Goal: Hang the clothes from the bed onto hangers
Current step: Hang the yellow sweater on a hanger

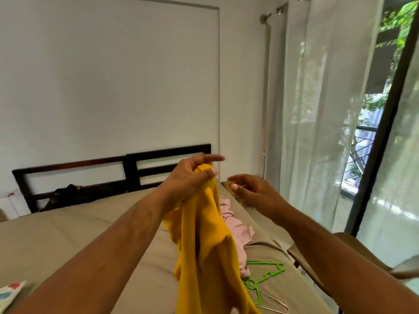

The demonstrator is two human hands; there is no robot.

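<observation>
From the head view, the left hand (195,175) is raised over the bed (68,227) and pinches the top of a yellow garment (208,241) between thumb and curled fingers, with one finger sticking out straight. The garment hangs down from that grip in loose folds, its lower part running out of view at the bottom. The right hand (251,189) hovers just beside it, not touching the cloth, with its fingers loosely spread and holding nothing. A pink garment (235,225) lies crumpled on the sheet behind the yellow one. Green hangers (265,275) rest on the bed near its right edge, and a wire hanger (272,302) lies just in front of them. A black bag (77,193) sits against the headboard (113,168).
</observation>
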